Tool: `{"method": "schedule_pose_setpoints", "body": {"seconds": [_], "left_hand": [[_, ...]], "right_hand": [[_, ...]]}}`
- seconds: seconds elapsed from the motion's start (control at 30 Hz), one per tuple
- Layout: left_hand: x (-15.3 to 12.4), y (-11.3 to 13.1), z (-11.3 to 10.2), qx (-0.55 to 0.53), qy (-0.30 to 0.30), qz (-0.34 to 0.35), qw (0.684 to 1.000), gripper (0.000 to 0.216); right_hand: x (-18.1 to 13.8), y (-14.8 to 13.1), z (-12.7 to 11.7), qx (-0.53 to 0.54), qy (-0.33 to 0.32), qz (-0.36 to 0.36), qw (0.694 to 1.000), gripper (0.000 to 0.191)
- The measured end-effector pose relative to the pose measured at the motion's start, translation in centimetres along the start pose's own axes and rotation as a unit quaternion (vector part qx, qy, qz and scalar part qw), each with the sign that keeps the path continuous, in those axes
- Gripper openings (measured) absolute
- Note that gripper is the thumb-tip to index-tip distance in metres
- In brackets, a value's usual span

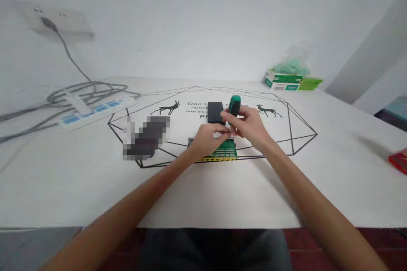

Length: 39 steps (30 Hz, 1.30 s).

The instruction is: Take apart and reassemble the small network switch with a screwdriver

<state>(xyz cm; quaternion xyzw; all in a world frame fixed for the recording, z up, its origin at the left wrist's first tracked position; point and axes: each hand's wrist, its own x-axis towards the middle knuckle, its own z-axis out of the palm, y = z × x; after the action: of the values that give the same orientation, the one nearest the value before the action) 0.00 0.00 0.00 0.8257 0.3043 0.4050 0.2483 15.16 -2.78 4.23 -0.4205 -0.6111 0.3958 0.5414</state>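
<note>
A green circuit board with a yellow front edge lies on the white table, near the middle. My right hand is wrapped round a green-and-black screwdriver, held upright over the board. My left hand rests on the board's left part, fingers pinched together by the screwdriver's shaft. What those fingers hold is hidden. A small black box stands just behind both hands.
A white power strip with grey cables lies at the far left, plugged into a wall socket. A blurred dark object sits left of the board. Green-and-white boxes stand at the back right. A red item lies at the right edge.
</note>
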Motion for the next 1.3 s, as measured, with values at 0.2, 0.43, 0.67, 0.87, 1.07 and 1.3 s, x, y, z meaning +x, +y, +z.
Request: {"method": "schedule_pose_setpoints", "body": {"seconds": [0.2, 0.43, 0.67, 0.87, 1.07, 1.3], "left_hand": [[-0.26, 0.35, -0.15, -0.002, -0.002, -0.014, 1.0, 0.013], [-0.33, 0.46, -0.21, 0.013, -0.025, -0.006, 1.0, 0.017], [-0.15, 0.1, -0.28, -0.003, -0.026, -0.029, 0.999, 0.016], [-0.24, 0.2, -0.32, 0.009, -0.018, -0.029, 0.999, 0.017], [-0.36, 0.13, -0.22, 0.023, -0.009, -0.029, 0.999, 0.015], [-0.32, 0.07, -0.34, 0.037, -0.036, -0.024, 0.998, 0.018]], "right_hand": [[-0.01, -0.44, -0.26, -0.013, 0.014, -0.025, 1.0, 0.031], [-0.04, -0.49, -0.49, -0.027, 0.011, 0.0, 1.0, 0.025], [-0.24, -0.61, -0.39, -0.029, -0.015, 0.007, 0.999, 0.029], [-0.26, -0.49, -0.24, -0.008, -0.034, 0.018, 0.999, 0.031], [-0.17, -0.46, -0.33, -0.002, -0.032, 0.021, 0.999, 0.031], [-0.25, -0.46, -0.46, 0.027, -0.048, 0.028, 0.998, 0.028]]}}
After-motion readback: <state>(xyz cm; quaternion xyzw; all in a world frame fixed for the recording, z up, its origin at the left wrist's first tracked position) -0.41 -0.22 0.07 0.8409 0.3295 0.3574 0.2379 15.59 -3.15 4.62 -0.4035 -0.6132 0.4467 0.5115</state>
